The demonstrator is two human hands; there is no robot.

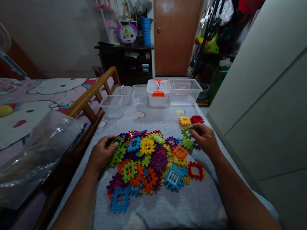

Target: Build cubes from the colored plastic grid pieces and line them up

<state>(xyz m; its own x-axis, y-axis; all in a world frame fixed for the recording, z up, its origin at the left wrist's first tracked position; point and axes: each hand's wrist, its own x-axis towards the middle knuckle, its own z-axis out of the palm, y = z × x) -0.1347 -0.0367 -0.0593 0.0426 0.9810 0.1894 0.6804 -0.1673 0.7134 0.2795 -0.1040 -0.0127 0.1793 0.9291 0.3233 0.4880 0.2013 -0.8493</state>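
A heap of square, notched plastic interlocking blocks [158, 161] in several colours lies on the cloth, many with window-like openings. At the heap's left edge, my left hand [103, 151] has its thumb and fingers closed on a green interlocking block [118, 139]. More green blocks [117, 156] lie just below those fingertips. On the right, my right hand [205, 137] pinches another green block [186, 132] by its edge. Near it are a solid green block [187, 143], a yellow block [184, 121] and a red block [196, 119], the last two apart from the heap.
Clear plastic boxes [113, 106] line the far end of the cloth-covered surface [159, 218], one with an orange-handled lid [158, 93]. A wooden rail [81, 103] and a plastic bag [36, 154] border the left. A pale cabinet [276, 110] stands close on the right.
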